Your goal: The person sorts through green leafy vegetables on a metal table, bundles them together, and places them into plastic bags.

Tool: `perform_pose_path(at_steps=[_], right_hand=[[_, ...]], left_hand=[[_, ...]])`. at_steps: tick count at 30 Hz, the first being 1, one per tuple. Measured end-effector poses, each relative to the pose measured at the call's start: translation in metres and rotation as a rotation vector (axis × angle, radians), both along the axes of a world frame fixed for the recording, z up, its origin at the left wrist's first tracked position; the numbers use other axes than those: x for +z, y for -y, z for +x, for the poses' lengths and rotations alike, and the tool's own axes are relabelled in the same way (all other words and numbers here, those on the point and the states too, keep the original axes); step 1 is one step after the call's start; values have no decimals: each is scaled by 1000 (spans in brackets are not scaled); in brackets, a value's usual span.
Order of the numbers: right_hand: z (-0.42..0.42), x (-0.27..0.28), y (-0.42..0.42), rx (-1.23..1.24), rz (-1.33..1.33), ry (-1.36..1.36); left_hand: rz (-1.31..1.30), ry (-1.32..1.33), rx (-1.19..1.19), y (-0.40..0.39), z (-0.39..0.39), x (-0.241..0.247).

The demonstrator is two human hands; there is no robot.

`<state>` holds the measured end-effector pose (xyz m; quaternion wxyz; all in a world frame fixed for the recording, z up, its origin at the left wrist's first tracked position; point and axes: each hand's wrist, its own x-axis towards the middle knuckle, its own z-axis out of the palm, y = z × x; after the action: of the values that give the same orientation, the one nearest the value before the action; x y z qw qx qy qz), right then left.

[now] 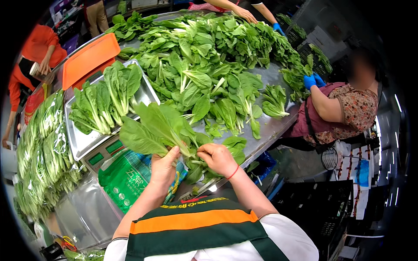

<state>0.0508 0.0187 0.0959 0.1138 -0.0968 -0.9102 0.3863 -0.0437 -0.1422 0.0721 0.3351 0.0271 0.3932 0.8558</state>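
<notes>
Before my chest, my left hand (165,166) grips a leafy green plant (160,129) by its pale stalks, its broad leaves fanning up and to the left. My right hand (218,158) pinches at the stalk base of the same plant, thumb and fingertips together. Just beyond the leaves, bunches of greens (106,101) lie on the metal tray (76,145) of a weighing scale (96,158) with lit displays. Loose greens (196,65) are heaped over the metal table (269,73). Under my left wrist is a green printed bag (119,182).
Bagged greens (45,150) are stacked at the left, near clear plastic bags (88,208). An orange scale tray (91,60) stands behind the scale. At the right, a person in blue gloves (313,81) handles greens. Black crates (313,202) stand right of the table edge.
</notes>
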Motion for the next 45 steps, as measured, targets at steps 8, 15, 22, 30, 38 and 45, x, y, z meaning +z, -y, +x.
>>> perform_pose_path(at_steps=[8, 15, 22, 30, 38, 45], right_hand=[[5, -58, -96, -631, 513, 180], [14, -71, -121, -629, -242, -174], [-2, -19, -26, -325, -1075, -86], [-6, -36, -3, -344, -1084, -149], [-4, -17, 10, -191, -1206, 90], [-12, -13, 31, -77, -822, 4]], left_hand=[[-50, -137, -215, 5, 6, 5], [-286, -542, -190, 11, -1, -6], [-28, 184, -100, -17, 2, 2], [-37, 11, -40, -18, -3, -8], [-70, -105, 18, -16, -2, -7], [-15, -14, 49, -16, -2, 7]])
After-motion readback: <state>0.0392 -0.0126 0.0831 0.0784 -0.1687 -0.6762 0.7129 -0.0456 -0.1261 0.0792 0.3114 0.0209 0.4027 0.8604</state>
